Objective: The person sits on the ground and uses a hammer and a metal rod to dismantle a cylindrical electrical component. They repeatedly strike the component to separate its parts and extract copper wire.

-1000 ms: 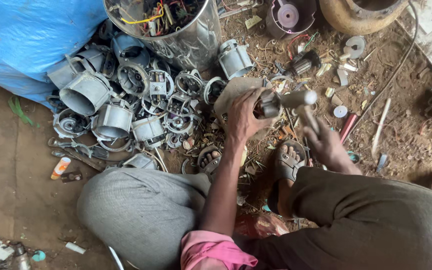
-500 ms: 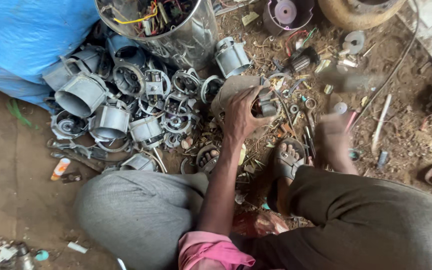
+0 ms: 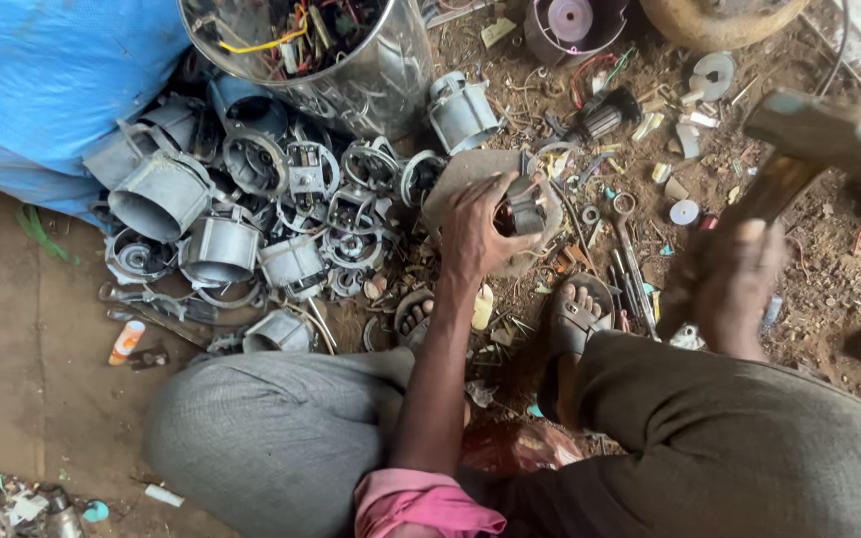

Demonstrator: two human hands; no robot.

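My left hand (image 3: pixel 472 234) grips a small dark metal motor part (image 3: pixel 524 212) and holds it down on a flat grey stone slab (image 3: pixel 462 171). Out to the right, my right hand (image 3: pixel 732 289) is closed around the wooden handle of a hammer (image 3: pixel 817 133). The hammer is raised above the ground and blurred, its head up near the right edge. Between my knees a sandalled foot (image 3: pixel 576 309) rests on the dirt just below the slab.
A heap of grey motor housings (image 3: pixel 219 244) and rings lies to the left of the slab. A shiny metal drum (image 3: pixel 343 62) full of wires stands behind it, next to a blue sack (image 3: pixel 47 85). Scrap bits and washers litter the soil on the right.
The hammer has swung up and away to the right, from over the part to a raised position. My left hand stays on the part on the slab.
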